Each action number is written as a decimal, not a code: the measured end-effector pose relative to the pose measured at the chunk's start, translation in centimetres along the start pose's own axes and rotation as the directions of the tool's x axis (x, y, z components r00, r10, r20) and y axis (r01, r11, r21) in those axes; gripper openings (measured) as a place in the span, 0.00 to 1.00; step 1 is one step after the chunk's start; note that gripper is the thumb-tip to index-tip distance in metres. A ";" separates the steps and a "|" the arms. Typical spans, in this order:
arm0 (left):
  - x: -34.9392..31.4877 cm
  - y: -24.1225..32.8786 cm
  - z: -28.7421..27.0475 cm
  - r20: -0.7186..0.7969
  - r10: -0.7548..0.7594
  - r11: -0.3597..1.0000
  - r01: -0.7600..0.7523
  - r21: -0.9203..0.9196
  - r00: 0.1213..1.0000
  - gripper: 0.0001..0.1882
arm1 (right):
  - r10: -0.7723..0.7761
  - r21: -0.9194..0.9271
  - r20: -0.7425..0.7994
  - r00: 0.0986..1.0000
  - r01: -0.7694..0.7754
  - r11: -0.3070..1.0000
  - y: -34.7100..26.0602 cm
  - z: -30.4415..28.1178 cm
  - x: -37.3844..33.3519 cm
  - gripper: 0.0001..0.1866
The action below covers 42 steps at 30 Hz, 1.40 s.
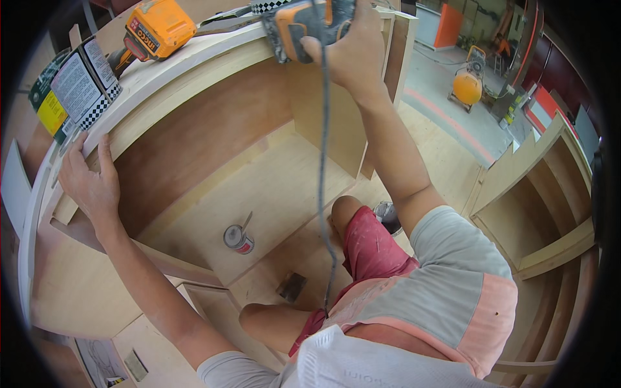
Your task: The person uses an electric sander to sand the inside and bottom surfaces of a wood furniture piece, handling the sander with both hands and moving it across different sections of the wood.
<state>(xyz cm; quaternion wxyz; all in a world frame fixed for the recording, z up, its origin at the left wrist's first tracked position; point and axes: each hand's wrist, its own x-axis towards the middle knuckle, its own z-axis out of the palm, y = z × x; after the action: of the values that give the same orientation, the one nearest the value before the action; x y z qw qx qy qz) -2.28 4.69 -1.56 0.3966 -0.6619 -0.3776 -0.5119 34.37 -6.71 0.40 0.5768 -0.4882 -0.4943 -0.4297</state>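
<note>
My right hand (359,55) is wrapped round an orange and dark grey power sander (303,29), dusty on its body, at the top edge of a wooden cabinet (213,52). A dark cord (322,174) hangs from the sander area down past my lap. At the far left, my left hand (90,181) rests against the cabinet's front rail with fingers stretched and apart, just below a rectangular can (81,84) with a checkered border. Behind that can lies an orange and black cordless power tool (155,29) on the cabinet top.
Inside the cabinet stands a small open can (238,239) with a stick in it. A dark flat block (291,286) lies near my knees, and a dark pot (388,218) is beside my thigh. Another shelf unit (537,187) stands right; an orange machine (468,86) is farther off.
</note>
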 end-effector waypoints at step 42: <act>4.2 1.5 -2.6 0.378 -0.136 0.973 0.195 -0.123 0.916 0.13 | 0.189 -0.013 0.058 0.980 -0.189 0.982 6.9 -1.4 0.0 0.47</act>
<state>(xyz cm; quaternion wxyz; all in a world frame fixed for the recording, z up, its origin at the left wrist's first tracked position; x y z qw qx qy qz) -1.09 2.17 2.78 0.2207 -0.7407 -0.4579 -0.4393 41.34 -7.07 -0.56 0.5981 -0.5477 -0.4611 -0.3602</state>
